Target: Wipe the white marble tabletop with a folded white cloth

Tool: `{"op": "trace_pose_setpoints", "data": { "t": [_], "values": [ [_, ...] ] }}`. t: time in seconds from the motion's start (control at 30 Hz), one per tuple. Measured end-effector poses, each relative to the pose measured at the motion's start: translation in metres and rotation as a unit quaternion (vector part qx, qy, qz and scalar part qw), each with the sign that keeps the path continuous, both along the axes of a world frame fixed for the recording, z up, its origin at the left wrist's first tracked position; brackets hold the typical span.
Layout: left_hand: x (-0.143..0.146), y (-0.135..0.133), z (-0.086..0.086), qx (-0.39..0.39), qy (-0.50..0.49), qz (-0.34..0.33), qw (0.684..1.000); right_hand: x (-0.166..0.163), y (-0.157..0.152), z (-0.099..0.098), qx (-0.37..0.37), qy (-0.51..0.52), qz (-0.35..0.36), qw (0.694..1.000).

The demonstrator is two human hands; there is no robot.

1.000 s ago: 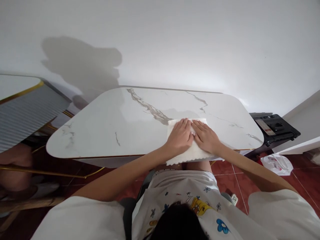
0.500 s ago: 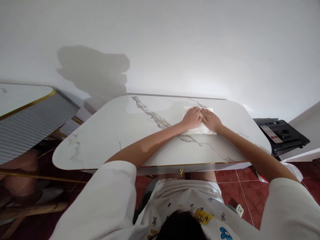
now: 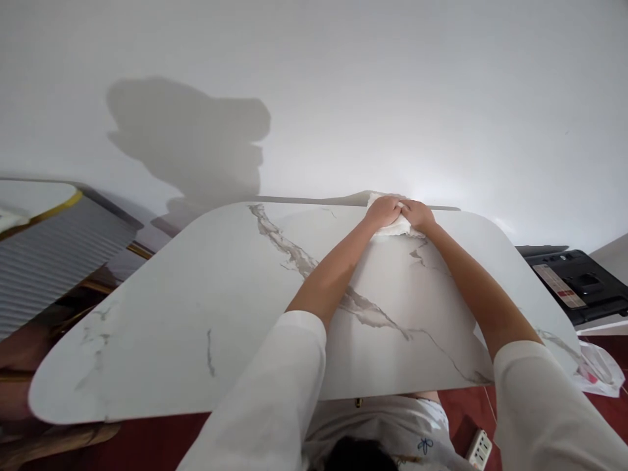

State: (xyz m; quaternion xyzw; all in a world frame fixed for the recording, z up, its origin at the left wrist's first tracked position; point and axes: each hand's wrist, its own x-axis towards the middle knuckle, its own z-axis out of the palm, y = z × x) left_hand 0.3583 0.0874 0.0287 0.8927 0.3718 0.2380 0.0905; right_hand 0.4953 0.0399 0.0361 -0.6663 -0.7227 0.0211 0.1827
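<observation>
A white cloth [image 3: 398,228] lies bunched at the far edge of a white marble-patterned tabletop [image 3: 171,314], right of its middle. My left hand [image 3: 384,210] grips the cloth's left part, fingers curled over it. Beside it, touching at the thumbs, my right hand [image 3: 418,216] is closed on the right part of the same cloth. The fingertips of both hands are partly hidden. A ragged strip of the cloth shows beyond the knuckles, near the wall.
A white wall [image 3: 343,98] rises just behind the table. At left stands a second table with a gold edge [image 3: 53,208] and ribbed grey side. A black case [image 3: 581,284] is at right, a clear plastic bag [image 3: 601,369] below it. A power strip [image 3: 479,450] lies on the red-tiled floor.
Both hands have pushed the cloth away from me, from the tabletop's right-middle area to its far edge. The cloth has gone from spread flat to bunched. My view has leaned closer over the table.
</observation>
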Motion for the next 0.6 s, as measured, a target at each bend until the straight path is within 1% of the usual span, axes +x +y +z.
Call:
{"op": "trace_pose_setpoints", "data": {
  "t": [0.1, 0.23, 0.3, 0.43, 0.6],
  "values": [
    [0.001, 0.004, 0.002, -0.028, -0.014, 0.021, 0.999, 0.002, 0.010, 0.000, -0.016, 0.002, -0.018, 1.000],
    [-0.001, 0.000, 0.001, -0.007, -0.026, 0.008, 1.000, 0.004, 0.014, -0.004, -0.011, -0.002, -0.024, 1.000],
    [-0.003, -0.003, -0.001, 0.008, -0.029, -0.003, 1.000, 0.004, 0.013, -0.006, 0.000, -0.009, -0.015, 1.000],
    [-0.007, -0.012, -0.003, 0.041, -0.019, -0.026, 0.999, 0.003, 0.003, -0.010, 0.038, -0.044, 0.027, 0.998],
    [-0.015, -0.036, -0.005, 0.073, -0.016, -0.045, 0.996, -0.006, -0.025, -0.014, 0.059, -0.073, 0.030, 0.995]
  ]
}}
